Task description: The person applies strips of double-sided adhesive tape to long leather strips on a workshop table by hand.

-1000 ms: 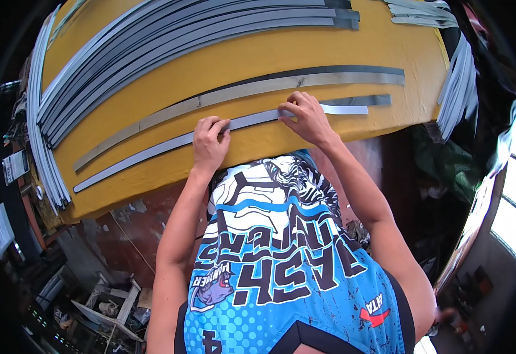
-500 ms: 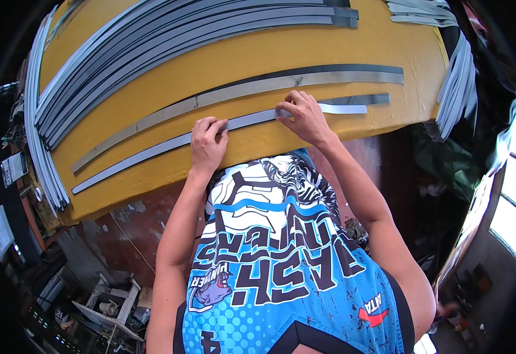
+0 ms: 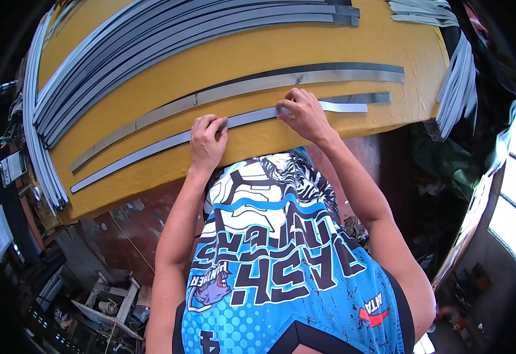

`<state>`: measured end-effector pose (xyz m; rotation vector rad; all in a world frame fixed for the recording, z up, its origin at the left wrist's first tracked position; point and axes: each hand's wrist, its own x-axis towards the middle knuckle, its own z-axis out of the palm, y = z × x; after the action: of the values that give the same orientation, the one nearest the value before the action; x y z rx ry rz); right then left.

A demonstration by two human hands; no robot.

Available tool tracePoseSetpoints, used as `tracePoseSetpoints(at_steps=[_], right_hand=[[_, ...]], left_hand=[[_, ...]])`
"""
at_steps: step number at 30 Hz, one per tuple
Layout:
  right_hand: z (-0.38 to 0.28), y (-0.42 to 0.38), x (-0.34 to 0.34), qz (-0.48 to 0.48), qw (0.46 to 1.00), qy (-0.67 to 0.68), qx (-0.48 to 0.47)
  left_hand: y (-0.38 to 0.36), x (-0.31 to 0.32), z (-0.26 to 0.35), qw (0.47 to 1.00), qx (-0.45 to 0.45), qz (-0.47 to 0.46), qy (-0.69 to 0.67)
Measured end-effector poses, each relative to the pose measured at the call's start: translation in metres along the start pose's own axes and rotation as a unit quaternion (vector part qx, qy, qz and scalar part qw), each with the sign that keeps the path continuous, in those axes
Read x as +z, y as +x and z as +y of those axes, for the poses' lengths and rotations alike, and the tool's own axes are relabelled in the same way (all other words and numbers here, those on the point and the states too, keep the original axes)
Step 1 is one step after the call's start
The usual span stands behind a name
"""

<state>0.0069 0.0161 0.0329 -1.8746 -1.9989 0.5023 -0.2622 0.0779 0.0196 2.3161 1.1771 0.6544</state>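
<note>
A long grey strip (image 3: 146, 150) lies along the near edge of the yellow table (image 3: 258, 50). My left hand (image 3: 206, 141) rests on its middle with fingers curled down onto it. My right hand (image 3: 304, 114) presses its fingertips on the same strip further right, where a lighter end piece (image 3: 346, 107) sticks out. A second, longer grey strip (image 3: 252, 87) lies parallel just beyond both hands, with a darker strip behind it.
Several grey strips are stacked across the far part of the table (image 3: 169, 32). More strips hang over the left edge (image 3: 36, 135) and the right edge (image 3: 458, 82). Below the table are clutter and wooden frames (image 3: 104, 304). A bright window (image 3: 508, 206) is at right.
Almost nothing has moved. Both hands stay on the near strip; the view has shifted slightly.
</note>
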Motion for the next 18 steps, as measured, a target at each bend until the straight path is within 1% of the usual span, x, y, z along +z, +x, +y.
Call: tracePoseSetpoints(at_steps=[5, 11, 13, 14, 18], right_hand=[[-0.001, 0.0, 0.001, 0.002, 1.0, 0.0, 0.008], [-0.002, 0.001, 0.003, 0.009, 1.0, -0.013, 0.005], [-0.003, 0.001, 0.004, 0.009, 1.0, -0.018, 0.006], [-0.003, 0.001, 0.004, 0.01, 1.0, -0.022, 0.008], [-0.005, 0.001, 0.005, 0.01, 1.0, -0.025, 0.006]], left_hand=[[0.001, 0.0, 0.002, 1.0, 0.002, 0.001, 0.001], [0.002, 0.006, 0.016, 0.999, -0.011, -0.019, 0.047], [0.005, 0.017, 0.022, 0.999, 0.015, -0.024, 0.027], [0.009, 0.023, 0.028, 0.999, 0.014, -0.023, 0.025], [0.028, 0.052, 0.058, 0.998, 0.051, -0.032, -0.023]])
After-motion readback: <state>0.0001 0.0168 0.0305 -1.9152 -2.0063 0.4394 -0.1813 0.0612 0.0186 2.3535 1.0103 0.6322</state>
